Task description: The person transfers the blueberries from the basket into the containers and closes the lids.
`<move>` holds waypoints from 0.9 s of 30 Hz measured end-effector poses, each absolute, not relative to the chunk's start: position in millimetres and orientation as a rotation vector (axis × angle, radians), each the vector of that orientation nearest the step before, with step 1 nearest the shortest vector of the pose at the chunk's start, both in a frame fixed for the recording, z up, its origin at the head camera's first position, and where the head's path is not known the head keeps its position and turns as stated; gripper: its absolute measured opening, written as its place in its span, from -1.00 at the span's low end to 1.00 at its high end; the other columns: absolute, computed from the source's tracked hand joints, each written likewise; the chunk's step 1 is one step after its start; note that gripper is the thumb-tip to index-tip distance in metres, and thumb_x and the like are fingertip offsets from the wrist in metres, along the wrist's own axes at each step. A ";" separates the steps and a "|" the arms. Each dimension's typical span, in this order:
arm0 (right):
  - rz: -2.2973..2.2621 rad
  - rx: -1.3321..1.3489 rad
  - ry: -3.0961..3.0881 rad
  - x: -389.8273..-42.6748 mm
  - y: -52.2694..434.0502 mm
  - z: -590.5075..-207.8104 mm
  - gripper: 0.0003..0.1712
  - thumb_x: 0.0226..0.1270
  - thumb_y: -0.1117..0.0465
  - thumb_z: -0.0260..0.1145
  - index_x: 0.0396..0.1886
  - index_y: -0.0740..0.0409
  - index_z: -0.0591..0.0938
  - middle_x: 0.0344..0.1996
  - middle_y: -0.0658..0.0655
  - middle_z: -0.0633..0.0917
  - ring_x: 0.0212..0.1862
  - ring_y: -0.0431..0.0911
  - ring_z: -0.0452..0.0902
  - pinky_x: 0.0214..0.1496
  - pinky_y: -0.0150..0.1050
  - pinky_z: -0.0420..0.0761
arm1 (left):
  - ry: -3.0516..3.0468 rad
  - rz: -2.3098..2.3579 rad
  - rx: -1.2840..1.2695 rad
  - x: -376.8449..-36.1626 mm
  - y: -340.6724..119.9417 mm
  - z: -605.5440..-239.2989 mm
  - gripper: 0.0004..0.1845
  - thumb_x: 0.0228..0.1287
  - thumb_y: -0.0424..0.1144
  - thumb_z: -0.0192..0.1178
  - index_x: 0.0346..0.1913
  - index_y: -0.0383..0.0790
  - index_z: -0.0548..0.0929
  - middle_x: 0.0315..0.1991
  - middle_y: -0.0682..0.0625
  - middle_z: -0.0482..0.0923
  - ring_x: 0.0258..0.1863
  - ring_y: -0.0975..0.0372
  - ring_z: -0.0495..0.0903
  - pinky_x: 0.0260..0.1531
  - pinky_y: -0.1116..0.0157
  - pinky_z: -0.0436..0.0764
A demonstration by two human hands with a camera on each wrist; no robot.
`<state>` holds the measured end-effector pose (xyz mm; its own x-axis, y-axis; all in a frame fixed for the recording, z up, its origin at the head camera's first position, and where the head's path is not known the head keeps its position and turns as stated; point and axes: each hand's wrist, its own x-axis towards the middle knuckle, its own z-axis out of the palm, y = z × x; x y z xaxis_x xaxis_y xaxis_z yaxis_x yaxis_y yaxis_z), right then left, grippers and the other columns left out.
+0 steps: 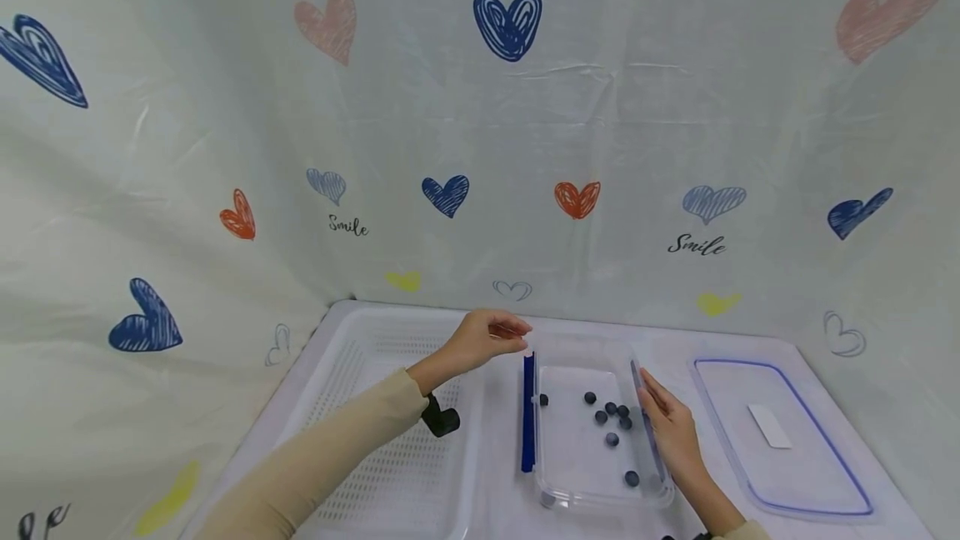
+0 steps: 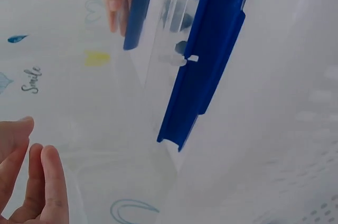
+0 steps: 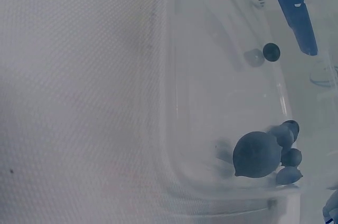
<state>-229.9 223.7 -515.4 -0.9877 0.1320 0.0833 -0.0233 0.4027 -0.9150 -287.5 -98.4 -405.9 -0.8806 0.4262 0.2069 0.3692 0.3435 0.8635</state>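
Note:
A clear plastic box (image 1: pixel 581 482) with a blue latch flap (image 1: pixel 528 415) hanging along its left side stands in the middle. Inside lie several dark blue, round, berry-like balls (image 1: pixel 612 439), some clustered near the right wall. My left hand (image 1: pixel 487 335) is raised by the box's far left corner. Its thumb and fingertips (image 2: pixel 52 168) are close together, and nothing shows between them. My right hand (image 1: pixel 672 432) lies along the box's right side, its fingers extended against the flap there. The right wrist view shows the balls (image 3: pixel 257 154) through the clear wall, without that hand's fingers.
A white perforated tray (image 1: pixel 472 473) lies to the left, under my left forearm. To the right, a clear lid (image 1: pixel 817 448) with a blue seal and a white label (image 1: pixel 769 426) lies flat on the white table. A heart-printed curtain (image 1: pixel 600 257) hangs behind.

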 end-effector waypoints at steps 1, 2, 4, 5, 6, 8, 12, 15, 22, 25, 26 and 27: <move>1.642 -0.091 -2.503 -229.8 223.9 -515.3 -0.34 0.61 -0.04 0.05 0.51 0.22 0.27 0.43 0.21 0.33 0.46 0.12 0.17 0.06 -0.75 0.23 | 2.538 1.611 0.740 -288.2 -101.1 -405.1 -0.77 0.27 -0.33 0.38 -0.03 -0.27 0.74 -0.10 -0.04 0.71 -0.15 0.20 0.66 -0.13 0.34 0.66; 1.644 -0.083 -2.496 -229.8 224.2 -515.2 -0.34 0.61 -0.03 0.05 0.51 0.23 0.27 0.42 0.22 0.33 0.46 0.12 0.17 0.05 -0.76 0.23 | 2.544 1.622 0.730 -288.6 -103.9 -404.2 -0.77 0.28 -0.33 0.37 -0.02 -0.28 0.73 -0.09 -0.06 0.71 -0.14 0.18 0.67 -0.12 0.32 0.66; 1.646 -0.072 -2.488 -230.1 224.6 -515.0 -0.35 0.61 -0.02 0.05 0.51 0.24 0.27 0.42 0.22 0.33 0.45 0.13 0.18 0.04 -0.76 0.23 | 2.558 1.634 0.696 -289.5 -109.1 -403.6 -0.75 0.29 -0.31 0.37 0.00 -0.27 0.73 -0.08 -0.08 0.71 -0.12 0.16 0.67 -0.10 0.30 0.67; 1.647 -0.068 -2.484 -230.1 224.7 -514.9 -0.35 0.61 -0.01 0.05 0.51 0.25 0.27 0.42 0.23 0.33 0.45 0.13 0.18 0.03 -0.76 0.23 | 2.565 1.640 0.680 -290.2 -111.7 -403.7 -0.75 0.29 -0.31 0.37 0.00 -0.27 0.73 -0.07 -0.09 0.71 -0.11 0.16 0.67 -0.10 0.28 0.67; 1.647 -0.067 -2.482 -230.2 224.7 -514.9 -0.35 0.61 -0.01 0.05 0.51 0.25 0.27 0.42 0.22 0.33 0.45 0.13 0.18 0.03 -0.76 0.24 | 2.571 1.645 0.668 -291.0 -114.3 -404.0 -0.75 0.30 -0.30 0.36 0.01 -0.26 0.72 -0.07 -0.09 0.70 -0.10 0.15 0.67 -0.09 0.27 0.67; 1.649 -0.072 -2.480 -230.4 224.6 -514.9 -0.35 0.61 -0.01 0.06 0.51 0.25 0.27 0.42 0.22 0.34 0.45 0.13 0.19 0.03 -0.76 0.24 | 2.589 1.655 0.648 -292.6 -119.1 -405.3 -0.75 0.30 -0.29 0.36 0.01 -0.26 0.72 -0.07 -0.10 0.70 -0.09 0.14 0.67 -0.07 0.25 0.67; 1.653 -0.079 -2.482 -230.1 224.0 -514.9 -0.34 0.61 -0.02 0.06 0.51 0.25 0.26 0.42 0.24 0.33 0.45 0.14 0.18 0.02 -0.77 0.24 | 2.622 1.669 0.631 -294.9 -128.3 -409.3 -0.75 0.30 -0.31 0.36 0.00 -0.29 0.72 -0.07 -0.11 0.70 -0.07 0.11 0.67 -0.05 0.23 0.66; 1.655 -0.068 -2.480 -229.5 224.1 -515.1 -0.34 0.61 -0.01 0.06 0.51 0.26 0.26 0.42 0.28 0.33 0.45 0.16 0.18 0.01 -0.77 0.24 | 2.647 1.679 0.619 -295.2 -135.1 -413.1 -0.75 0.30 -0.32 0.36 0.00 -0.31 0.71 -0.05 -0.12 0.69 -0.07 0.07 0.67 -0.07 0.23 0.67; 1.663 -0.071 -2.493 -228.6 224.0 -513.8 -0.35 0.62 0.00 0.05 0.52 0.25 0.25 0.43 0.29 0.30 0.46 0.17 0.15 0.02 -0.77 0.23 | 2.700 1.684 0.562 -298.2 -152.5 -431.4 -0.74 0.29 -0.33 0.36 0.00 -0.35 0.70 -0.03 -0.18 0.68 -0.05 0.02 0.66 -0.07 0.20 0.67; 1.664 -0.083 -2.504 -228.5 223.6 -513.4 -0.35 0.62 -0.01 0.05 0.52 0.24 0.24 0.44 0.28 0.29 0.47 0.17 0.14 0.03 -0.76 0.23 | 2.730 1.668 0.502 -298.9 -158.1 -438.7 -0.75 0.28 -0.34 0.37 -0.02 -0.35 0.71 -0.06 -0.16 0.69 -0.07 0.04 0.66 -0.07 0.19 0.66; 1.664 -0.087 -2.507 -228.5 223.5 -513.2 -0.34 0.62 -0.01 0.05 0.52 0.23 0.24 0.45 0.27 0.29 0.47 0.17 0.14 0.04 -0.76 0.23 | 2.738 1.662 0.487 -298.9 -159.6 -440.8 -0.75 0.27 -0.34 0.37 -0.02 -0.35 0.72 -0.07 -0.15 0.69 -0.08 0.05 0.65 -0.06 0.19 0.66; 1.666 -0.089 -2.509 -228.5 223.3 -513.2 -0.34 0.62 -0.02 0.04 0.52 0.23 0.24 0.45 0.27 0.29 0.47 0.16 0.14 0.04 -0.75 0.23 | 2.748 1.654 0.479 -298.9 -161.1 -443.0 -0.76 0.27 -0.35 0.37 -0.03 -0.36 0.72 -0.08 -0.16 0.70 -0.09 0.05 0.65 -0.06 0.18 0.66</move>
